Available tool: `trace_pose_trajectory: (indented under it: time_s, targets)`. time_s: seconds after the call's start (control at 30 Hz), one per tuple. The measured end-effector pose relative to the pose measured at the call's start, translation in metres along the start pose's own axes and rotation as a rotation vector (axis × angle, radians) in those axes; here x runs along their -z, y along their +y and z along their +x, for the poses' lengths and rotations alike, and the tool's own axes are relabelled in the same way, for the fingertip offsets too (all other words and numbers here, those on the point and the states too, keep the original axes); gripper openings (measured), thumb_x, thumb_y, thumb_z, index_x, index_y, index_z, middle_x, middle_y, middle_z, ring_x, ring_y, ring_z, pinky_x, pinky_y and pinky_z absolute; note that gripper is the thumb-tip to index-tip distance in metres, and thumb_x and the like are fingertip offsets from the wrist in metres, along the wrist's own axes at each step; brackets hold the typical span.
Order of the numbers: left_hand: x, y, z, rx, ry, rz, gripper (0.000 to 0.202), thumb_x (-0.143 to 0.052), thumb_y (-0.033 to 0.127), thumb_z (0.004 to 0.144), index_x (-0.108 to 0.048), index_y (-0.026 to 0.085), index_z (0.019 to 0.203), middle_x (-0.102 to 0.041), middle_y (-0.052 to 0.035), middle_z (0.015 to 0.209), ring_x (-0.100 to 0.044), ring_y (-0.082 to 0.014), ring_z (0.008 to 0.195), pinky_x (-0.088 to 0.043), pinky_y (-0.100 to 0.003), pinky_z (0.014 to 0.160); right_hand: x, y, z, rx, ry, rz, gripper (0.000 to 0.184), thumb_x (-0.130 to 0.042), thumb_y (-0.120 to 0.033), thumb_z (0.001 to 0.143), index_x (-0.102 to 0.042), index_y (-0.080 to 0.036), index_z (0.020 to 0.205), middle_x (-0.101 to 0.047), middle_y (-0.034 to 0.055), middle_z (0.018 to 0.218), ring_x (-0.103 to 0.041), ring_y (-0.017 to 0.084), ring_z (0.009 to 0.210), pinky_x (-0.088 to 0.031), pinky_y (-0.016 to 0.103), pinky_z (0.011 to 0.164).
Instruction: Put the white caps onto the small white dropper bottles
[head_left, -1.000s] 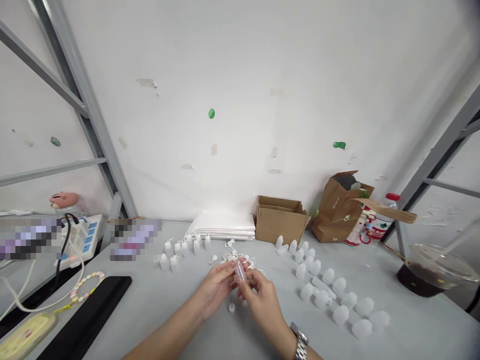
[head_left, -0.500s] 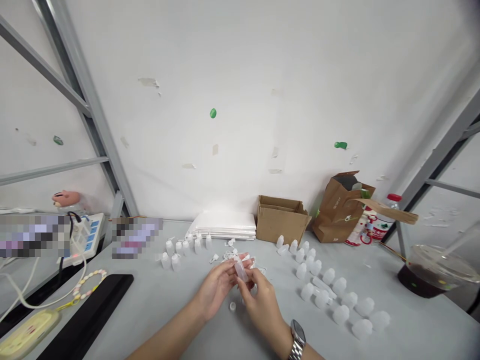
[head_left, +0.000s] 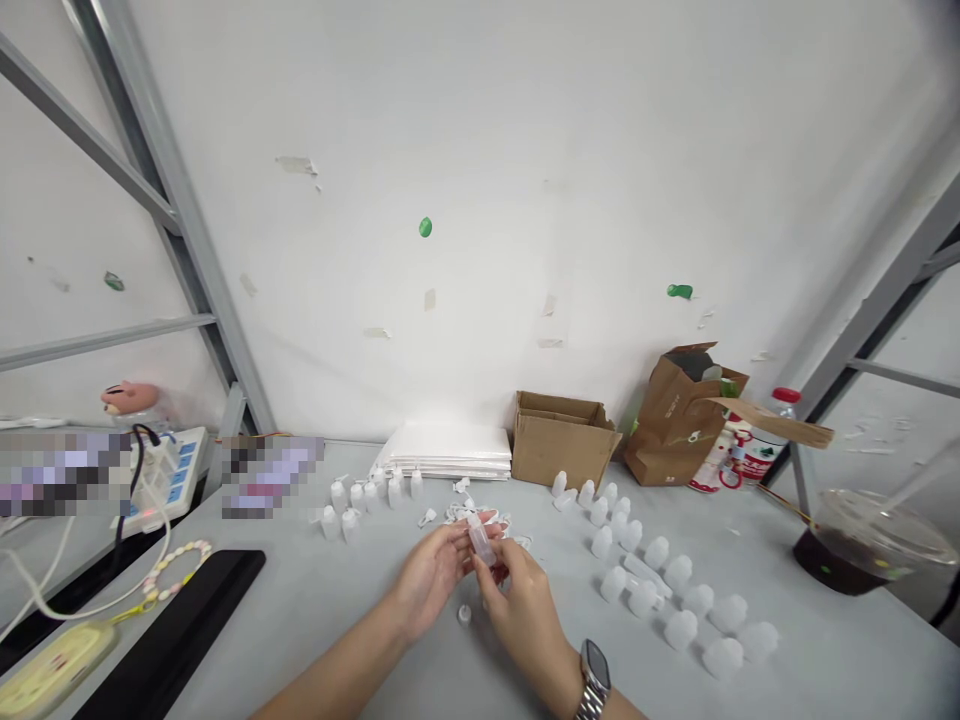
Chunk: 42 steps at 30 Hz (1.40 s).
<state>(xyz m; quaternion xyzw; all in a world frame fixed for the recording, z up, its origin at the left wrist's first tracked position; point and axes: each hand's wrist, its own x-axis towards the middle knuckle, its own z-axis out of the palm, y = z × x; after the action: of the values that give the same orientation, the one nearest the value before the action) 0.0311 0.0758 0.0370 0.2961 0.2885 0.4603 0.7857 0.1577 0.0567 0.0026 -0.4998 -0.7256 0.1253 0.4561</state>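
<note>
A small translucent plastic dropper bottle [head_left: 481,543] stands tilted between my hands, its lower part pinched by the fingers of my right hand [head_left: 521,600]. My left hand [head_left: 431,575] cups it from the far side, fingertips against its upper part. Just behind the hands lies a tangle of small white plastic pieces [head_left: 469,515]. A single white cap or nozzle [head_left: 464,614] lies on the grey table [head_left: 315,620] just below my hands. Some of the bottle's surface is hidden by my fingers.
Several translucent bottles [head_left: 660,590] stand in loose rows to the right, and several smaller ones [head_left: 360,498] to the left. Behind them are a white stack [head_left: 450,452], a cardboard box [head_left: 561,440] and a paper bag [head_left: 675,420]. A plastic cup [head_left: 862,540] sits at right; a power strip [head_left: 161,475] at left.
My hands have drawn slightly closer around the bottle, and my right fingers have shifted on it. The view has moved a little. The items on the table stay put.
</note>
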Motion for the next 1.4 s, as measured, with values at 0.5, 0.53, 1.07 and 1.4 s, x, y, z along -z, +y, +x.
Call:
trace_pose_trajectory:
  time_s: [0.5, 0.53, 1.07, 1.4]
  targets:
    - [0.008, -0.004, 0.007, 0.097, -0.042, -0.141, 0.034, -0.045, 0.023, 0.078, -0.059, 0.011, 0.107, -0.066, -0.0076, 0.083, -0.052, -0.0138, 0.061, -0.036, -0.027, 0.061, 0.006, -0.004, 0.017, -0.496, -0.233, 0.86, 0.03, -0.062, -0.043, 0.071, -0.053, -0.015, 0.07, -0.06, 0.0007, 0.054, -0.051, 0.011, 0.046, -0.039, 0.023, 0.048]
    - [0.008, -0.004, 0.007, 0.104, -0.056, -0.154, 0.033, -0.045, 0.023, 0.079, -0.06, 0.012, 0.106, -0.066, -0.0061, 0.079, -0.05, -0.0129, 0.058, -0.036, -0.028, 0.061, 0.006, -0.003, 0.018, -0.491, -0.254, 0.904, 0.03, -0.062, -0.043, 0.071, -0.053, -0.014, 0.069, -0.06, 0.0007, 0.054, -0.051, 0.01, 0.045, -0.039, 0.023, 0.048]
    - [0.006, 0.0, 0.004, -0.022, 0.047, 0.034, 0.032, -0.052, 0.025, 0.075, -0.063, 0.012, 0.102, -0.066, -0.0104, 0.094, -0.056, -0.0205, 0.085, -0.036, -0.03, 0.073, 0.01, -0.011, 0.013, -0.455, -0.156, 0.674, 0.027, -0.062, -0.041, 0.071, -0.057, -0.014, 0.074, -0.063, 0.0033, 0.067, -0.056, 0.014, 0.06, -0.042, 0.024, 0.055]
    - [0.003, -0.004, 0.005, -0.028, 0.04, 0.025, 0.032, -0.051, 0.025, 0.076, -0.062, 0.012, 0.103, -0.065, -0.0104, 0.094, -0.055, -0.0185, 0.081, -0.035, -0.027, 0.065, 0.007, -0.007, 0.013, -0.513, -0.165, 0.745, 0.034, -0.061, -0.047, 0.07, -0.056, -0.014, 0.071, -0.061, 0.0023, 0.059, -0.054, 0.014, 0.053, -0.041, 0.025, 0.051]
